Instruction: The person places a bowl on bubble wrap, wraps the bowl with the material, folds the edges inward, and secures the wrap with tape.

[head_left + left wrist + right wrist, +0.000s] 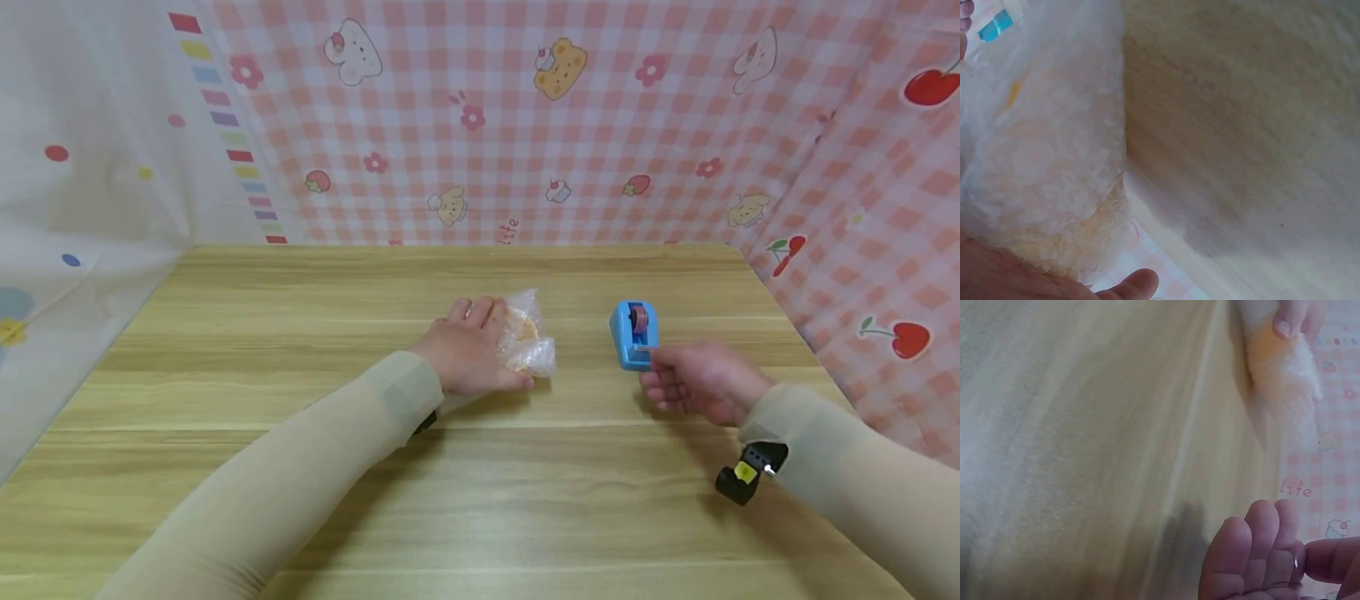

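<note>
A bundle in bubble wrap [525, 337], with something orange-yellow showing through, lies on the table near the middle. My left hand [468, 346] grips it from the left, fingers over its far side and thumb at the near end. In the left wrist view the wrap [1047, 137] fills the left side. A blue tape dispenser [628, 357] with a reddish roll [639, 318] stands farther right. My right hand [701, 383] is at its near end, thumb and forefinger pinching what looks like the clear tape's end; the strip itself is barely visible.
The wood-grain table [450, 500] runs back to a pink checked cloth [480, 150] with cartoon prints. White cloth [97, 167] hangs on the left, and more checked cloth [892, 250] on the right. A black wrist camera [738, 483] hangs under the right wrist.
</note>
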Demonstrator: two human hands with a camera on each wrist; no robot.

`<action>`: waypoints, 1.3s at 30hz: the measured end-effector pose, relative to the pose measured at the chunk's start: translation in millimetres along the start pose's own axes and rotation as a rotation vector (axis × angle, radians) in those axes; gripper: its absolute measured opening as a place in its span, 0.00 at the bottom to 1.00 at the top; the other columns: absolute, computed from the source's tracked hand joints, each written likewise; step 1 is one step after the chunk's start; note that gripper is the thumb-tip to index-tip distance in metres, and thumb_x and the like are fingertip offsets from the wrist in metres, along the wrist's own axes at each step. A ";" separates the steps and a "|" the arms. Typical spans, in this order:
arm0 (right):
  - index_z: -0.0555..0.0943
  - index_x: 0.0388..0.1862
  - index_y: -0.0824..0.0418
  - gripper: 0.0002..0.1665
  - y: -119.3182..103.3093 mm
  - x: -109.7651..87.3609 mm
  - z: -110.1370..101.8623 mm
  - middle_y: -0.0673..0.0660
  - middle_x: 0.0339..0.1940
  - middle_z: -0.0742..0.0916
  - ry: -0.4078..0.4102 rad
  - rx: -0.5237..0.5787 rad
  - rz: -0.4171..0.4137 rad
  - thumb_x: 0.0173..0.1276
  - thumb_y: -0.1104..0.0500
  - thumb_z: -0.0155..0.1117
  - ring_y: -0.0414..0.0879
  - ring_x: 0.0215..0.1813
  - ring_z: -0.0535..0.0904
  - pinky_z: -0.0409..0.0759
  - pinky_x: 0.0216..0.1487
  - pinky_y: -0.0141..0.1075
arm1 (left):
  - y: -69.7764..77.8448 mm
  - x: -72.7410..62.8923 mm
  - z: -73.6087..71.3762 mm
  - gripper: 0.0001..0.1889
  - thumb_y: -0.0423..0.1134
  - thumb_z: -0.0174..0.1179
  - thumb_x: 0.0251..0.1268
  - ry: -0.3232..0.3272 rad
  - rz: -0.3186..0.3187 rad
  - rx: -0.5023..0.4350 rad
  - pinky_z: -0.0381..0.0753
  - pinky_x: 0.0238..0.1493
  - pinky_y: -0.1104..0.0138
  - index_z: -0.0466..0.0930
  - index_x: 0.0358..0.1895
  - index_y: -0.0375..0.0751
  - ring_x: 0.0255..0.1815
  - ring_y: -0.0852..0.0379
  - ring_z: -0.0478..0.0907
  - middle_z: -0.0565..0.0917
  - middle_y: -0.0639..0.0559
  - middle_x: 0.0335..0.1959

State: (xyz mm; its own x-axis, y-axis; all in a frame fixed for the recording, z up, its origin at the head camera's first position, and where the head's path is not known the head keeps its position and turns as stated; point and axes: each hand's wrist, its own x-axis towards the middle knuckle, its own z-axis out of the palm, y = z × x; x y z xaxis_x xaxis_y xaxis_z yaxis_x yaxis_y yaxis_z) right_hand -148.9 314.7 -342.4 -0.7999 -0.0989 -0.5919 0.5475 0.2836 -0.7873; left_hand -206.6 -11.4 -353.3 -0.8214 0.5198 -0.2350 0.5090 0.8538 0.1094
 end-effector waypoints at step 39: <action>0.74 0.59 0.69 0.23 2.5 10.5 1.4 0.50 0.36 0.90 0.026 -0.166 0.089 0.88 0.50 0.43 0.42 0.38 0.84 0.87 0.46 0.37 | 0.3 -1.7 -0.9 0.67 0.84 0.50 0.60 0.001 -0.008 -0.011 0.62 0.80 0.39 0.35 0.87 0.40 0.87 0.38 0.45 0.46 0.45 0.88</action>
State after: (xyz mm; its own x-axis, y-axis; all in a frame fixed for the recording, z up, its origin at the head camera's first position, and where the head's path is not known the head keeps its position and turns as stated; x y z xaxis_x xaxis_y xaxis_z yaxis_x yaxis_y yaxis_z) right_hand -155.5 313.1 -350.9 -0.7574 -0.0420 -0.6516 0.5702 0.4439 -0.6913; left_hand -205.3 -12.0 -352.0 -0.8255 0.5132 -0.2349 0.4999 0.8580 0.1181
